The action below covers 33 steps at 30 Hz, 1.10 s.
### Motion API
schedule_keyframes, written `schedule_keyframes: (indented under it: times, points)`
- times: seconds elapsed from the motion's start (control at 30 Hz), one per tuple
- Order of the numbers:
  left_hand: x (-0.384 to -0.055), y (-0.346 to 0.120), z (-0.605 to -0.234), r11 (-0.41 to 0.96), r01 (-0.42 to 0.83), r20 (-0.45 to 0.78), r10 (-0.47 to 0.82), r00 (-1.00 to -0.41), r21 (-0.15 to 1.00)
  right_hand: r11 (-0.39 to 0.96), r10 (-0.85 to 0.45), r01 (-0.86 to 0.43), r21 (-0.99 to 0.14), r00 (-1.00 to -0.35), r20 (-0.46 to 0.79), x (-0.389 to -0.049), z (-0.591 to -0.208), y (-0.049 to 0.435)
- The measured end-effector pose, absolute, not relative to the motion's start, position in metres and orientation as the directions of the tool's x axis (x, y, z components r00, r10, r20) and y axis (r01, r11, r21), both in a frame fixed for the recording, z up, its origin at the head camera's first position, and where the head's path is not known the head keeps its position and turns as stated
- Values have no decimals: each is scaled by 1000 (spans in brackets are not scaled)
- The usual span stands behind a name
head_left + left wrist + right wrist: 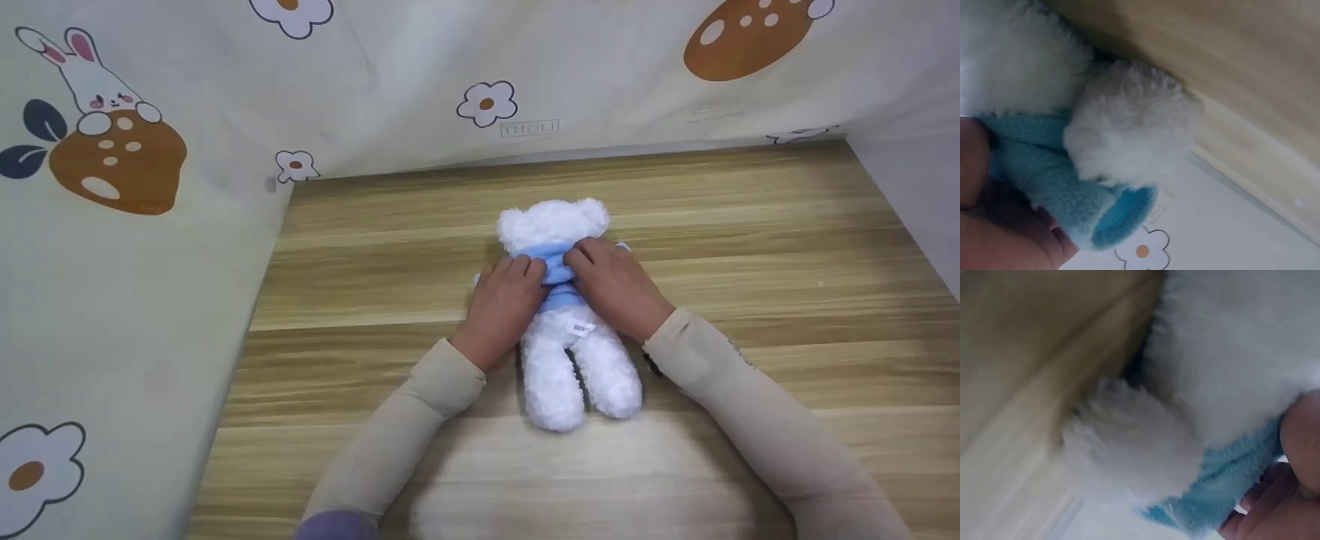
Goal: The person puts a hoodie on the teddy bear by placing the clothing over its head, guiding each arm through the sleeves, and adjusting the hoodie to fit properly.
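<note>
Grasping the bunched blue top of a white plush toy with both hands, left hand and right hand alike curled into the cloth just below the furry head. Lying on the wood-grain bench with head toward the printed backdrop and legs between beige sleeves, bearing a small white tag just above the gap of the legs. Showing also, from the left wrist, an open blue cuff just beside a rounded furry part.
</note>
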State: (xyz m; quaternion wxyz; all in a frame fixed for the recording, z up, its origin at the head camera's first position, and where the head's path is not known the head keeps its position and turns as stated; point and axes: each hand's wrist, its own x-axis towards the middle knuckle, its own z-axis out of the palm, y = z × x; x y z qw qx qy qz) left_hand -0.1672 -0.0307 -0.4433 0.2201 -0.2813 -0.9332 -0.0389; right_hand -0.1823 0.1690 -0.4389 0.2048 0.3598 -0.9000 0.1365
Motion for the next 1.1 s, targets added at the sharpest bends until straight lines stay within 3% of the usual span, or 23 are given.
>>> schedule_keyframes:
  times: [0.13, 0.3, 0.43, 0.53, 0.67, 0.97, 1.1]
  points:
    - [-165, -38, -437, 824, 562, 524, 449, -724, 70, 675, -534, -710, -200, -657, 532, -181, -432, 173]
    - [-155, -47, -434, 743, 644, 613, 426, -665, 183, 615, -468, -753, -232, -586, 661, -171, -428, 181]
    - [-146, -55, -435, 707, 675, 532, 496, -686, 211, 584, -569, -780, -224, -591, 572, -162, -430, 184]
    - [-143, -57, -435, 729, 664, 431, 551, -715, 170, 585, -645, -781, -217, -611, 459, -161, -432, 186]
    - [-143, -55, -439, 750, 654, 373, 581, -723, 100, 571, -678, -794, -211, -600, 424, -161, -436, 185]
    - [-150, -42, -443, 731, 683, 514, 586, -627, 0, 600, -660, -796, -84, -551, 510, -160, -438, 176]
    - [-153, -38, -437, 732, 681, 563, 564, -604, -3, 638, -620, -767, -59, -558, 551, -160, -435, 174]
